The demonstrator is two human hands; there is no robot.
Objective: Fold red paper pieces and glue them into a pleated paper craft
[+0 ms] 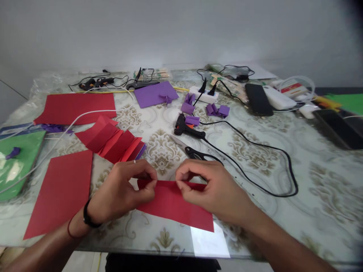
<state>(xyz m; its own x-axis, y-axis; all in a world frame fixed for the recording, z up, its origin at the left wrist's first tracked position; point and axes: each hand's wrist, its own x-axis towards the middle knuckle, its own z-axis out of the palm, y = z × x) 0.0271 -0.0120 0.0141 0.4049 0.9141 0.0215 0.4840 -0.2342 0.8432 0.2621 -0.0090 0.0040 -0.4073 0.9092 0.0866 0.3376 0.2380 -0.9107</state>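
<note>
A red paper sheet (pixel 176 206) lies near the table's front edge, its far edge folded over. My left hand (pixel 124 190) pinches that fold at its left end, fingers closed on the paper. My right hand (pixel 210 189) pinches the same fold a little to the right. A ring shows on my left hand and a black band on its wrist. Just beyond the left hand sits a red accordion-folded paper (pixel 112 141). Black-handled scissors (pixel 193 151) lie just beyond my right hand.
A flat red sheet (pixel 61 192) lies at front left, another red sheet (pixel 76 107) farther back. A black glue gun (pixel 187 128) with its looping cable (pixel 272 151), purple paper pieces (pixel 217 110), a purple sheet (pixel 154 93), a power strip (pixel 202 94), phones (pixel 258 99) and green paper (pixel 17 162) crowd the table.
</note>
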